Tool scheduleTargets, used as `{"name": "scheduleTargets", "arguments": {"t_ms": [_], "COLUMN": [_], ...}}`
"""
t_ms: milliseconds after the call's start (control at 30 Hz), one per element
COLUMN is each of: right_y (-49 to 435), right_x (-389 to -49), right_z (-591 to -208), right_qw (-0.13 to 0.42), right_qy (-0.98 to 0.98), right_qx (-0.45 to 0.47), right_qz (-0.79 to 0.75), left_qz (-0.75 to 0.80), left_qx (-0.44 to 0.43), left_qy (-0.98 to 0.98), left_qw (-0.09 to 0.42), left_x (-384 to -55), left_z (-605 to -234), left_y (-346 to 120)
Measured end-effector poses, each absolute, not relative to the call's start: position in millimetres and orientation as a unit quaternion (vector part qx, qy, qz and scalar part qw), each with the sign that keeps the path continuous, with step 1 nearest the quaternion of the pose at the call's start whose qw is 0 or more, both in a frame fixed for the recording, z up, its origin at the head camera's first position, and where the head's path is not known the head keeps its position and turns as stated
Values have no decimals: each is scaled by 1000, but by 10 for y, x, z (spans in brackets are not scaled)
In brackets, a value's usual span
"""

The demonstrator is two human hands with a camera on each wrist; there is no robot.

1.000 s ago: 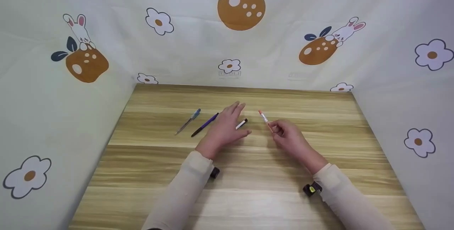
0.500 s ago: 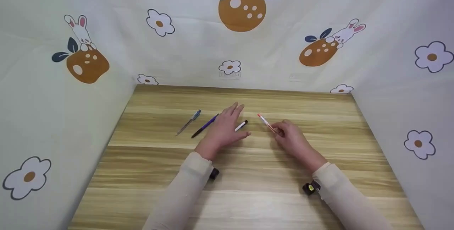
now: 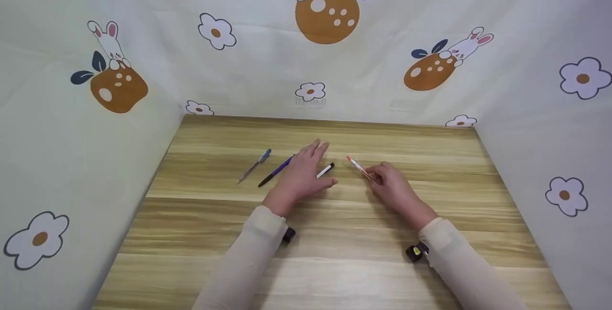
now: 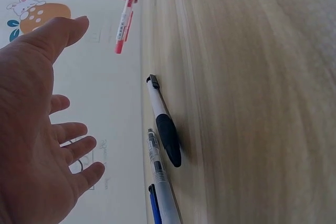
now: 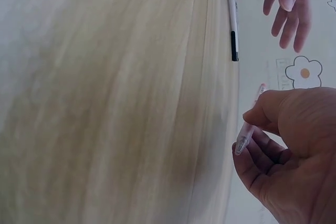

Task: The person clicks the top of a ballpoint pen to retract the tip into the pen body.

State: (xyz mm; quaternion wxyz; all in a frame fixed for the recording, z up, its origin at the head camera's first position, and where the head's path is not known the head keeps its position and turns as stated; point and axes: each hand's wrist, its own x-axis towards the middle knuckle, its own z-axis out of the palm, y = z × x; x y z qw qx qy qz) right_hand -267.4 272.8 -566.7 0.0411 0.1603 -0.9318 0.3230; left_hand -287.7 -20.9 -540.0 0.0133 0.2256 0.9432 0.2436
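Note:
My right hand (image 3: 394, 185) pinches a red-and-white pen (image 3: 357, 166) between thumb and fingers, its red end pointing up and to the left. In the right wrist view the clear tip of this pen shows below the thumb. My left hand (image 3: 306, 171) is spread, fingers straight and thumb apart, above the table. Beneath it, partly covered, lies a white pen (image 4: 157, 100) with a black grip. Left of that hand are a purple pen (image 3: 276, 171) with a dark end and a clear pen (image 3: 254, 166) with a blue top, both lying slanted.
The pens lie on a wood-grain table (image 3: 334, 262). A pale curtain (image 3: 258, 66) printed with rabbits, oranges and flowers encloses its back and sides. Each wrist carries a small black camera, one by the left sleeve (image 3: 239, 257), one by the right.
The red end of the pen in my right hand has swung down and slightly left, so the pen lies at a flatter slant. My left hand and the other pens keep their places.

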Motion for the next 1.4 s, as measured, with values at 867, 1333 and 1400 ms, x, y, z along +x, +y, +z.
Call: {"name": "scheduleTargets", "arguments": {"t_ms": [867, 1333, 1400], "right_y": [2891, 2882, 2881], "right_x": [-2824, -2828, -2824], "right_z": [-5805, -5800, -5792], "right_qw": [-5, -4, -8], "right_qy": [-926, -928, -928], "right_qx": [164, 167, 165], "right_qz": [339, 333, 335], "left_qz": [243, 249, 251], "left_qx": [221, 219, 219], "left_qy": [944, 943, 942], "left_qw": [30, 36, 37], "left_x": [-2892, -2905, -2902], "left_z": [-5402, -5401, -5402], "left_y": [-216, -232, -237]}}
